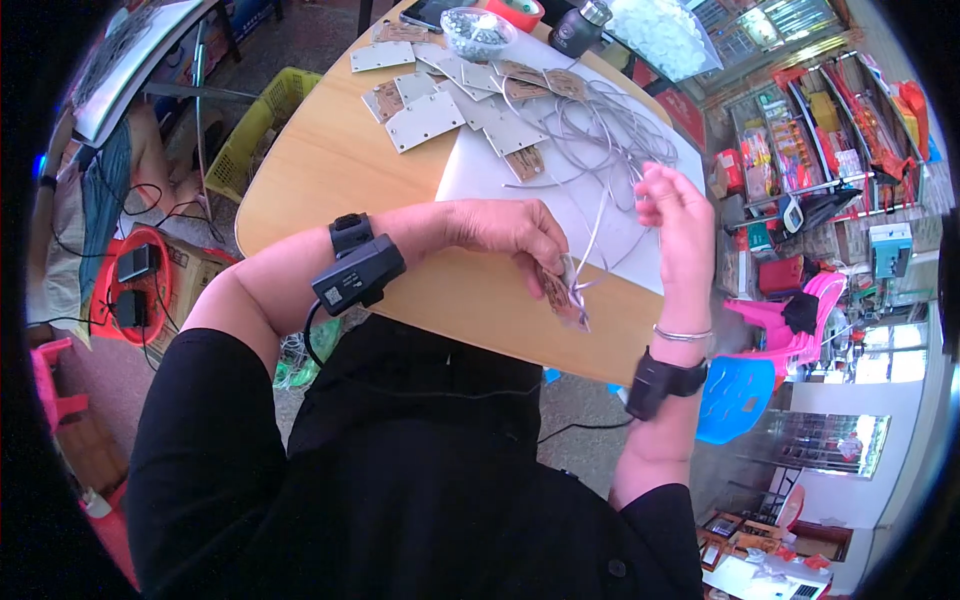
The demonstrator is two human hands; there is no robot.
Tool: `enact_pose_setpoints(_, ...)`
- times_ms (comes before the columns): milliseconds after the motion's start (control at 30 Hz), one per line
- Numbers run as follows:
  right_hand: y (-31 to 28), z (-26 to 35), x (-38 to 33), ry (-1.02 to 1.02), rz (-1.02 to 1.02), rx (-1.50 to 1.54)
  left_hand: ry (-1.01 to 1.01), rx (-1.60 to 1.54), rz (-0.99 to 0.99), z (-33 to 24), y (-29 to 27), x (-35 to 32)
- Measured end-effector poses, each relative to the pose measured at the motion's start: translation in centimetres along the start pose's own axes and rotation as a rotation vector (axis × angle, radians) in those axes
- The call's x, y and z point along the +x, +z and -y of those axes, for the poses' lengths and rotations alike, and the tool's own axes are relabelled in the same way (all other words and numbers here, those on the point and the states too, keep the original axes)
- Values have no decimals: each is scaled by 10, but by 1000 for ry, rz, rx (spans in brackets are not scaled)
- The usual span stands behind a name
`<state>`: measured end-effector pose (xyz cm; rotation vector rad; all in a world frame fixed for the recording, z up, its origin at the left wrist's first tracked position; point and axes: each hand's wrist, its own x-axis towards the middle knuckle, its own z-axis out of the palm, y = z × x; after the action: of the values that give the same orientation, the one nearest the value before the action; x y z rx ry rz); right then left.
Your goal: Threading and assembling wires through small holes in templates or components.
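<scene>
My left hand (518, 232) is closed on a small brown-patterned card (560, 292) at the table's near edge. A pale grey cord (598, 225) rises from the card toward the tangle behind it. To the right, my right hand (682, 215) is lifted with its fingers curled together near the cord tangle. Whether the cord runs between those fingertips is too small to make out. Beyond my hands lies a loose tangle of grey cord (628, 130). Left of it is a scattered pile of square cards (425, 122), some grey side up, some brown, with small holes near their edges.
A white sheet (470, 185) covers part of the wooden table (320, 150). At the back are a clear bowl of small parts (478, 35), a red tape roll (516, 10), a dark bottle (580, 28) and a bag of white pieces (660, 35). A blue stool (737, 398) stands right.
</scene>
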<state>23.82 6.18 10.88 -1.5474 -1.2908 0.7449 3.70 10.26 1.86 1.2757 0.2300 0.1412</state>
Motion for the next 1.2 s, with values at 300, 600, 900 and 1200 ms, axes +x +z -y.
enact_pose_setpoints(300, -2, -50, -47, 423, 388, -104, 38, -33, -89, 0, 1, 2)
enact_pose_setpoints(600, -50, 25, -36, -165, -1, 649, 2, -145, -209, -2, 3, 2)
enact_pose_setpoints(900, 1, 57, -96, -294, -241, 162, 12, -362, -308, 6, 0, 13)
enact_pose_setpoints(1200, 50, -36, -88, -102, -145, -337, 140, -505, -339, 7, 1, 14)
